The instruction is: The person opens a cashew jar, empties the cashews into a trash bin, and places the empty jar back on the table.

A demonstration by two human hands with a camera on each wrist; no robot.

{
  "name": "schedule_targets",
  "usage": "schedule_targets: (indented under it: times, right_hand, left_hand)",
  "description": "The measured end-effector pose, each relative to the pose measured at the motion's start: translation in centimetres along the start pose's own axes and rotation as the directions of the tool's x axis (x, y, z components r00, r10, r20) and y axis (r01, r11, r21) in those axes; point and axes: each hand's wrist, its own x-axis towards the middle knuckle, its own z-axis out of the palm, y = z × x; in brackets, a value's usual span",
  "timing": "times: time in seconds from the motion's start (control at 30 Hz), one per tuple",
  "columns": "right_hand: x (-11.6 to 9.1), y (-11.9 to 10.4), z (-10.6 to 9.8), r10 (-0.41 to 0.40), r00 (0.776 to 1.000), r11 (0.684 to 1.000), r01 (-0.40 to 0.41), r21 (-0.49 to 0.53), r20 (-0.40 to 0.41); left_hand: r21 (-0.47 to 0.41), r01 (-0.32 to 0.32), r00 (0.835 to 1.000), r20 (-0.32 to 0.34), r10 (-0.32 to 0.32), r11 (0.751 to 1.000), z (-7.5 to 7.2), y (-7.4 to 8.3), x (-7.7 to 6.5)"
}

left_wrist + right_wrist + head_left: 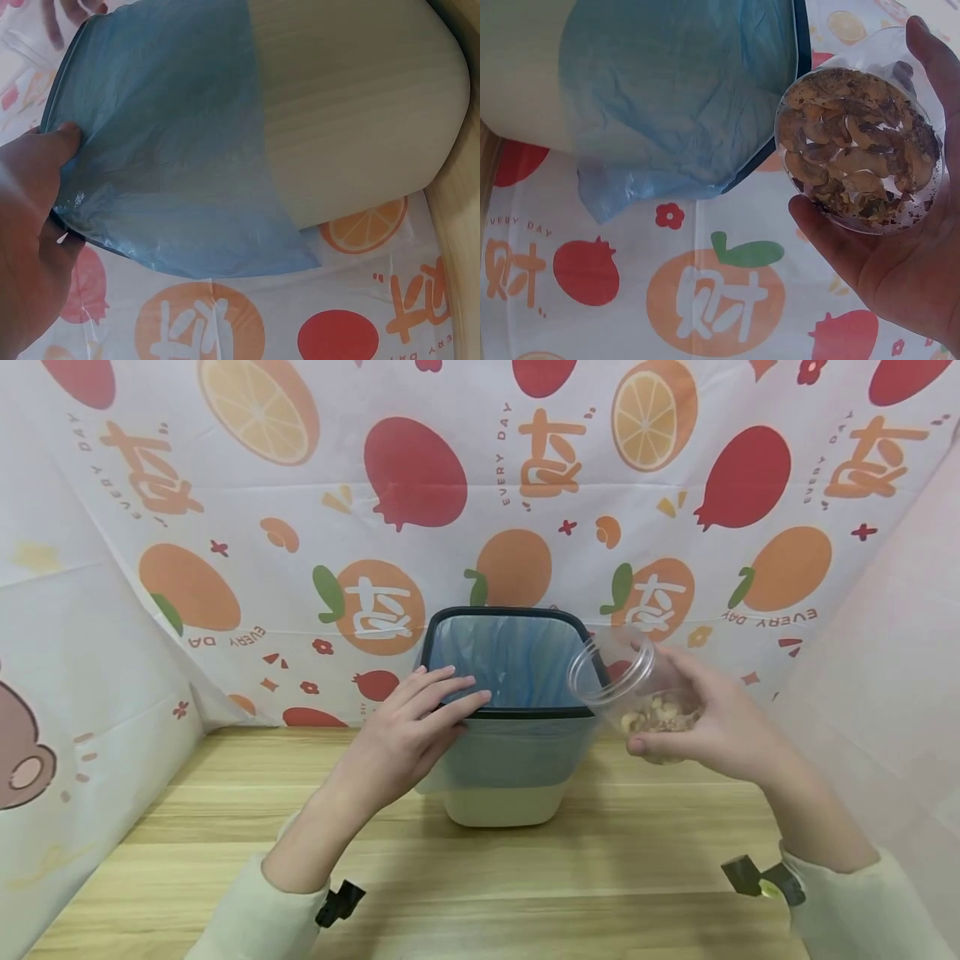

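Note:
A cream trash can [504, 807] stands upright, lined with a translucent blue bag [517, 752] folded out over its dark rim [525, 713]. My left hand [408, 727] holds the rim at the near left corner. Its thumb [66, 141] presses the bag from outside, and the other fingers reach over the opening. In my right hand [720, 718] is a clear plastic cup [611, 672], tilted with its mouth toward the can's right rim. Pale curved pieces like cashews [660, 712] and brown crumbs lie in its lower part, seen through the base in the right wrist view.
The can stands on a light wood-grain table [622, 877]. Close behind it hangs a white fruit-printed cloth [465, 552], with pale cloth walls at left [90, 635] and right [877, 718]. Small black devices sit at both wrists.

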Motion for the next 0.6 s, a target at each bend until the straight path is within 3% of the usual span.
schedule_targets:
  times: [0.3, 0.6]
  right_hand:
    - [2.3, 0.3, -1.1, 0.046, 0.998, 0.998, -0.044, -0.052, 0.051]
    - [4.2, 0.6, -2.0, -0.008, 0.997, 0.992, 0.017, -0.121, 0.078]
  left_hand:
    - [0.002, 0.015, 1.0, 0.006, -0.015, 1.0, 0.2, 0.1, -0.2]
    - [-0.009, 0.01, 1.0, -0.008, -0.01, 1.0, 0.4, 0.1, -0.1]
